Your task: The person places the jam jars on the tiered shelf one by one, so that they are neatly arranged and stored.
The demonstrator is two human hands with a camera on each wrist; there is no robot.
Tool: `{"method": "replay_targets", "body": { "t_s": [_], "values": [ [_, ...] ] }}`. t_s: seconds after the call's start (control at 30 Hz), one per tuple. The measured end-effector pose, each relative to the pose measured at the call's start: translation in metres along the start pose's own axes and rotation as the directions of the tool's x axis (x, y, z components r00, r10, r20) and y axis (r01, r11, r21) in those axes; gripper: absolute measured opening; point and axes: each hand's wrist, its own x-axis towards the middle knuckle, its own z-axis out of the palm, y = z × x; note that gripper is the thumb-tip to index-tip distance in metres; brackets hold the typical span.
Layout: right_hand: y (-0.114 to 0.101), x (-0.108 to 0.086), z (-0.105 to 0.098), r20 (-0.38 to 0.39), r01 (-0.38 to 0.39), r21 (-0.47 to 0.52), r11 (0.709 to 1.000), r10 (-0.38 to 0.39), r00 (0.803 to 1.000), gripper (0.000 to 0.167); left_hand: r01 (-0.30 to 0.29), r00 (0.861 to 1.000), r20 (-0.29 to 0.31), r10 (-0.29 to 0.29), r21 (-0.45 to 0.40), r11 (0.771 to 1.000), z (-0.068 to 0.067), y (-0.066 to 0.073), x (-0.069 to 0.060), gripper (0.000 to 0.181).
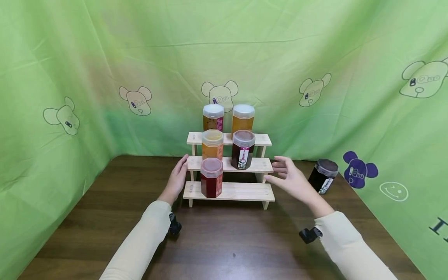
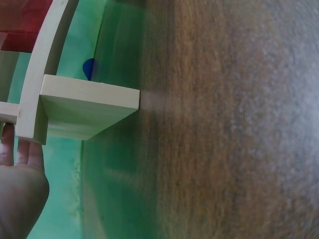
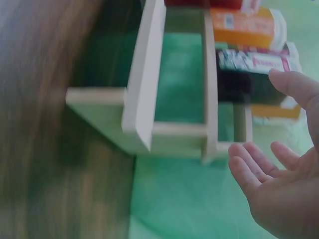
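Observation:
A three-tier pale wooden stand (image 1: 245, 191) holds several jars with clear lids. My left hand (image 1: 176, 182) lies along the stand's left side, its fingertips at the middle shelf's end; in the left wrist view the fingers (image 2: 35, 153) look extended, their tips partly hidden by the wood. My right hand (image 1: 292, 181) is beside the stand's right side, thumb and fingers spread apart around nothing. Nearest to it on the middle shelf stands a dark jar (image 1: 243, 151) with a white and pink label. A red jar (image 1: 211, 181) is on the bottom shelf, left of centre.
An amber jar (image 1: 212, 146) shares the middle shelf; two more, a labelled jar (image 1: 211, 121) and a golden jar (image 1: 242, 121), stand on top. Another dark jar (image 1: 322, 175) sits on the brown table (image 1: 224, 241) at the right, near the green curtain (image 1: 168, 46).

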Motion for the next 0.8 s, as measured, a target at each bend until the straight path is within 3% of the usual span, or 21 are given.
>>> {"method": "replay_targets", "body": {
  "t_s": [0.43, 0.8],
  "values": [
    [0.020, 0.000, -0.072, -0.143, 0.008, -0.154, 0.988, -0.030, 0.989, 0.083, 0.019, 1.000, 0.011, -0.019, 0.004, 1.000, -0.001, -0.001, 0.001, 0.049],
    [0.047, 0.004, -0.112, -0.182, -0.139, -0.216, 0.966, 0.100, 0.978, 0.090, 0.019, 1.000, 0.012, -0.019, 0.005, 1.000, -0.001, -0.002, 0.002, 0.049]
  ]
}}
